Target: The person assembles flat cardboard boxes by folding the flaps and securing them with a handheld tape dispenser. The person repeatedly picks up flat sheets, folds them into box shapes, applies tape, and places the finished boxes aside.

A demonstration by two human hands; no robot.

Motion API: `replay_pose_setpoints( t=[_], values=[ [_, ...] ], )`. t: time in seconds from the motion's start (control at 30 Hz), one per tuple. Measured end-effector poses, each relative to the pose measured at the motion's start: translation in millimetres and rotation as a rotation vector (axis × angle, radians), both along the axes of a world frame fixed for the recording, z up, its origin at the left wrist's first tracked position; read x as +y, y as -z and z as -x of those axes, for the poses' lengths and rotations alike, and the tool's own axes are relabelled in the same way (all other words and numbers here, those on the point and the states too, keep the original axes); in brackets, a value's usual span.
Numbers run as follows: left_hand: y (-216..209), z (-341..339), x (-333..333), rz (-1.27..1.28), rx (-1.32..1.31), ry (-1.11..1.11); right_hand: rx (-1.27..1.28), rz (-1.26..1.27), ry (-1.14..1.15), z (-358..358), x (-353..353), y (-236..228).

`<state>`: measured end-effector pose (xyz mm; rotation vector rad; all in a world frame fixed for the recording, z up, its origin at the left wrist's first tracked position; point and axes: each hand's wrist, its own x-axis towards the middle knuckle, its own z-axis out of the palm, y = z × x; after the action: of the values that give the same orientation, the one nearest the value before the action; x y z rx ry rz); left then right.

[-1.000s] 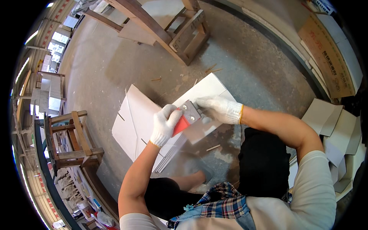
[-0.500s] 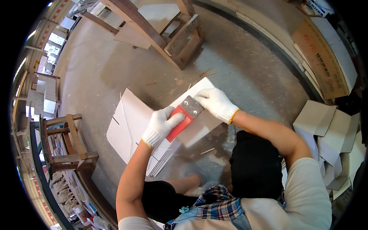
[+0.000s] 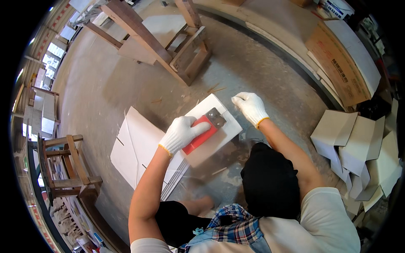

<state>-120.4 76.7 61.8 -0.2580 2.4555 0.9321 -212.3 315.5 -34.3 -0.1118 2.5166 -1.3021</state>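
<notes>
At far left, a wooden stand [image 3: 72,182] is noted on the floor [image 3: 93,84]. To its right lies a stack of flat white cardboard [image 3: 145,130] with a pale strap across it.

The left hand [image 3: 181,131], in a white knit glove, is clamped around the red tape dispenser [image 3: 200,138]. The dispenser's body lies inside this grip, thumb across its upper face; its toothed metal plate [image 3: 217,117] projects past the fingers, up and to the right. Judged light and rigid, with a sharp cutting edge; sound hold is on the red body, clear of the teeth.

The dispenser is over the white box [image 3: 230,128]; whether they touch cannot be told. The box appears light and fairly stiff, liable to dent; best held by its side walls.

The right hand [image 3: 249,109], likewise gloved, is just beyond the box's right edge, apart from the dispenser. Its fingers are curled together; nothing is seen between them.

At far right, open pale cartons [image 3: 354,147] are noted below a brown carton [image 3: 337,63].
</notes>
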Motion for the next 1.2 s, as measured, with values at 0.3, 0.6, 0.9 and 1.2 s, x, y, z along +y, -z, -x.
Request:
replay_pose_setpoints(
  t=[0.3,0.6,0.9,1.2],
  values=[
    [7.3,32.9,29.5,0.217,0.018,0.134,-0.057,-0.163,-0.042,14.9,3.1,34.6],
    [19.2,51.8,44.2,0.325,-0.023,0.132,-0.167,-0.237,-0.296,15.5,-9.3,59.2],
    [21.7,53.5,43.2,0.312,-0.028,0.139,-0.11,-0.323,-0.272,4.2,1.1,82.8],
    [16.8,53.6,42.1,0.277,-0.003,0.112,-0.122,-0.233,-0.378,20.7,-14.0,95.3]
  ],
)
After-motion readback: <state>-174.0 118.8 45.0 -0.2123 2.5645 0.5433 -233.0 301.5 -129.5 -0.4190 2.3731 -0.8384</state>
